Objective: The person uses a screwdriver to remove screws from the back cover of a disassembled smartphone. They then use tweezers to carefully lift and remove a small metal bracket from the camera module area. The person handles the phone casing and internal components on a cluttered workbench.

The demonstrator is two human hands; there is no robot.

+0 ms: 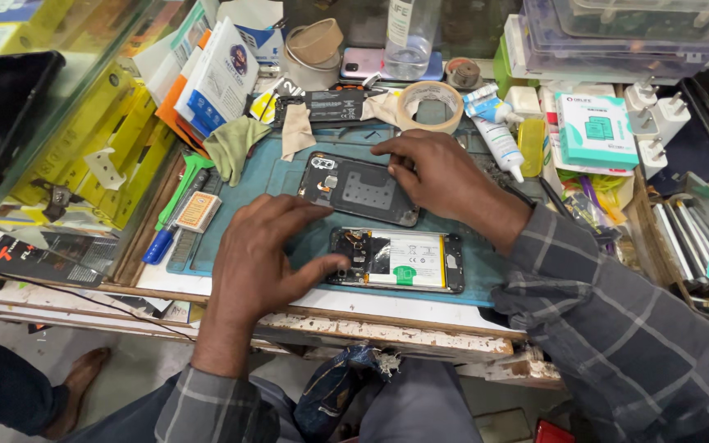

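1. Opened phone lies flat on the blue mat, near the front edge of the table; its white battery with a green tab faces up.
2. Left hand: fingers spread and released, grasping nothing. The thumb tip touches the phone's left end, beside the camera area; the other fingers arch over the mat above the phone's upper left corner.
3. Right hand: fingers bent, tips pressing down on the right edge of the dark back cover. Not clenched around it; the hold is a press from above.
4. The back cover lies inner side up, just behind the phone and slightly tilted to it; the two are near but apart.
5. Right forearm in a grey checked sleeve crosses the mat's right edge and hides the table corner there.
6. Around: tape roll behind the right hand; white glue tube to its right; teal box further right; green cloth and green-handled tool at the mat's left edge; clear bottle at the back.
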